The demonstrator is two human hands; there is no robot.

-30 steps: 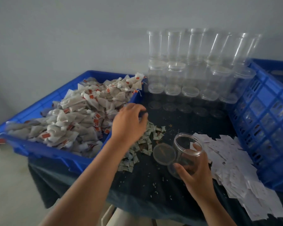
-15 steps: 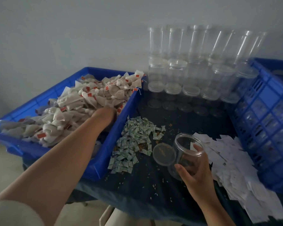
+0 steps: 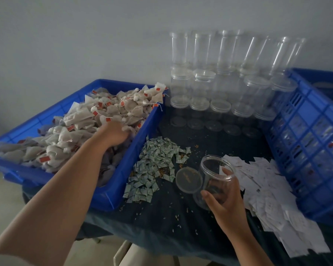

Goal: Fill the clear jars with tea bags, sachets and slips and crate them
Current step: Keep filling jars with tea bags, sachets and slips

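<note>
**Condition.** The right hand (image 3: 225, 206) grasps the open jar (image 3: 213, 181), with fingers and thumb wrapped round its lower wall. The jar is tilted, mouth facing up and to the left, over the tabletop (image 3: 171, 217). Its lid (image 3: 188, 180) lies flat just beside the jar. The left hand (image 3: 113, 133) is in the tray (image 3: 123, 181) with its fingertips buried in the tea bags (image 3: 85, 121). Whether they have closed on any bags cannot be told.

**Hazards.**

1. **Tangled strings.** The tea bags carry tags and strings and lie heaped. A handful lifted out probably drags extra bags over the tray rim onto the sachets (image 3: 156, 164) or the floor.
2. **Carry across the gap.** The jar is well apart from the left hand, with the tray wall and the sachets between. Loosely held bags can drop on the way.
3. **Narrow mouth.** A large handful may jam at the rim or spill beside it. The tilt helps only if the right hand holds the mouth turned toward the incoming hand.
4. **Smooth wall.** The clear plastic likely slips in the grasp if bags are pushed in hard from one side.
5. **Lid.** It lies where spilled bags or a passing wrist can knock it into the sachets.
6. **Slips (image 3: 267, 189).** The right forearm is just beside the loose paper. A sideways sweep may scatter it off the tabletop edge.
</note>
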